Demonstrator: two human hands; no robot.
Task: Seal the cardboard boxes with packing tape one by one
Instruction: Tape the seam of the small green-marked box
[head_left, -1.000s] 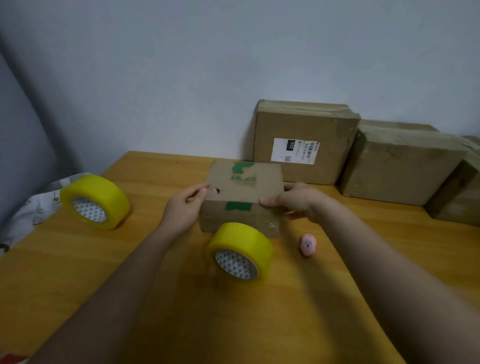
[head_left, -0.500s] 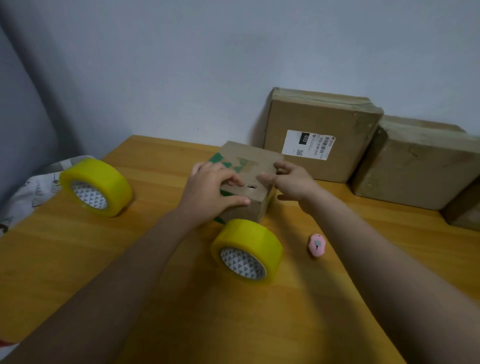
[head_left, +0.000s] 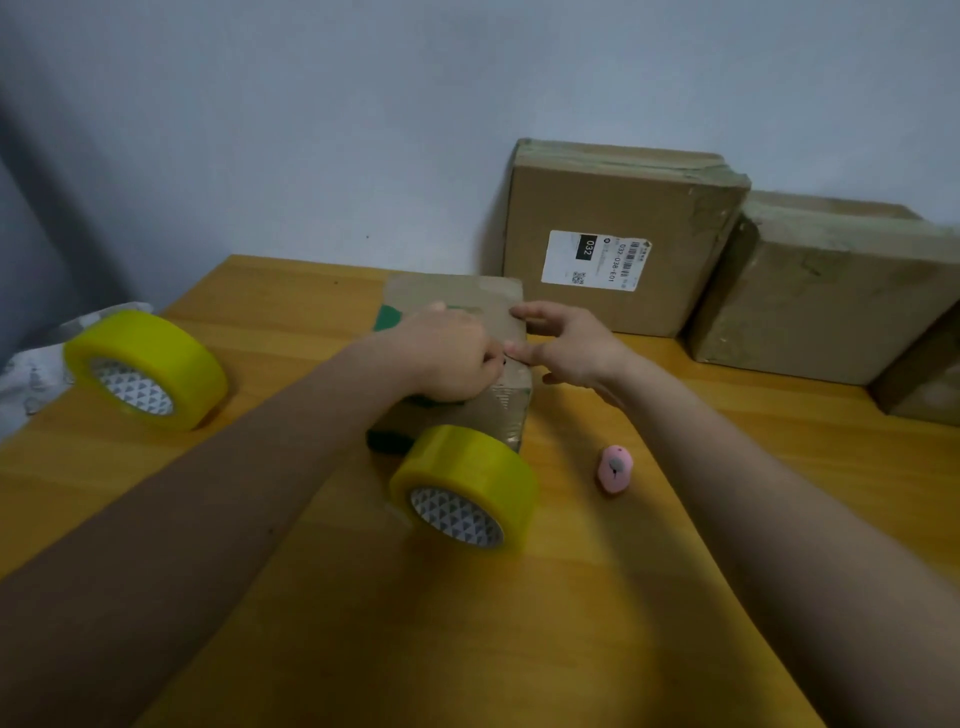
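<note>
A small cardboard box (head_left: 467, 293) with green markings lies flat on the wooden table (head_left: 519, 634), just behind a yellow roll of packing tape (head_left: 467, 460) that stands on its edge. My left hand (head_left: 447, 356) lies on top of the box with its fingers curled over the near right top edge. My right hand (head_left: 566, 343) is at the box's right side, and its straight fingers touch the top right edge. A second yellow tape roll (head_left: 148, 353) stands at the left of the table.
A small pink cutter (head_left: 614, 467) lies right of the near tape roll. Two larger taped boxes (head_left: 623, 202) (head_left: 831, 291) lean on the wall at the back right, a third (head_left: 930, 384) shows at the right edge. White cloth (head_left: 31, 364) hangs off the left edge.
The small box has been turned over from its upright face onto a flat side. My left hand moved from its left side onto its top, and my right hand stayed at the right edge.
</note>
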